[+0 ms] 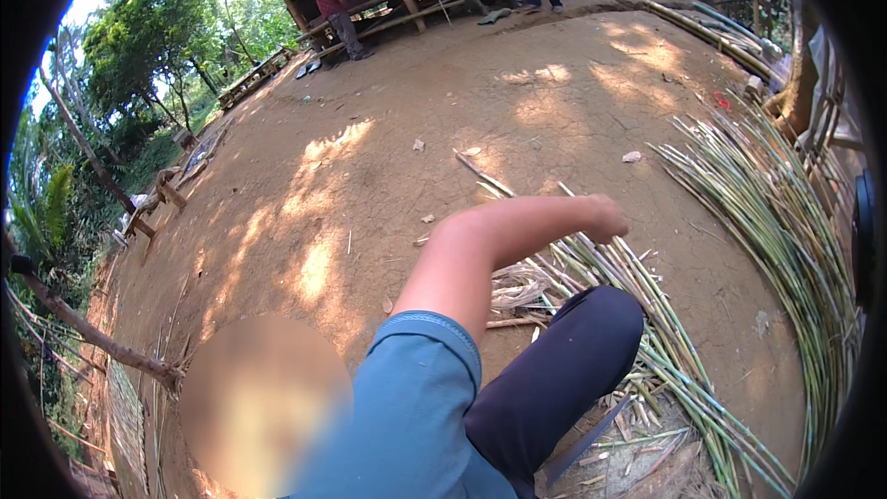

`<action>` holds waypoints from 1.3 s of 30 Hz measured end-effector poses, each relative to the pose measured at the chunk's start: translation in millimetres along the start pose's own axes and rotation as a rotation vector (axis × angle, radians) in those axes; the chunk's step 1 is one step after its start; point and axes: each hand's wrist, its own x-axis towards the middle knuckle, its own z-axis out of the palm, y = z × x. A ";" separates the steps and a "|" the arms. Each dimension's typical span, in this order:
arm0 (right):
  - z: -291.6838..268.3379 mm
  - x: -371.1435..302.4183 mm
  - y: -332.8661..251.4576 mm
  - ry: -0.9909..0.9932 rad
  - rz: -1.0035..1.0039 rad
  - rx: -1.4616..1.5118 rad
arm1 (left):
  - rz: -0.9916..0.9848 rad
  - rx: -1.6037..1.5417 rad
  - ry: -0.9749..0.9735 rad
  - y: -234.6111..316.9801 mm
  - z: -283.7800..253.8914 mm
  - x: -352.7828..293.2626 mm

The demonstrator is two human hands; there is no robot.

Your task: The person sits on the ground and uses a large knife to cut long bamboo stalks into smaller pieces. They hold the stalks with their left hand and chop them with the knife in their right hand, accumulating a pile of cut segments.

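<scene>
My left arm, in a blue short sleeve, bends across the middle. At its end my left hand point(605, 219) looks closed, its fingers mostly hidden on the far side. Directly below it lies a bundle of cut green and tan stalks point(665, 323), running down to the right. Whether the hand grips any of these stalks cannot be made out. My dark-clothed raised knee point(601, 319) covers part of the bundle. Beside that leg, a long dark flat blade point(589, 442) slants near cut scraps point(637, 420). My right hand is out of view.
A larger heap of long green stalks point(776, 249) curves along the right. Pale peeled strips point(517, 288) lie under my forearm. At lower left a branch point(102, 342) juts in beside a blurred patch. Two people stand by an open wooden shelter point(411, 9) at the back.
</scene>
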 end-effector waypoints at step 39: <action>45.0 -8.9 52.9 0.419 -0.484 1.352 | -0.015 -0.378 0.670 227.3 87.5 169.2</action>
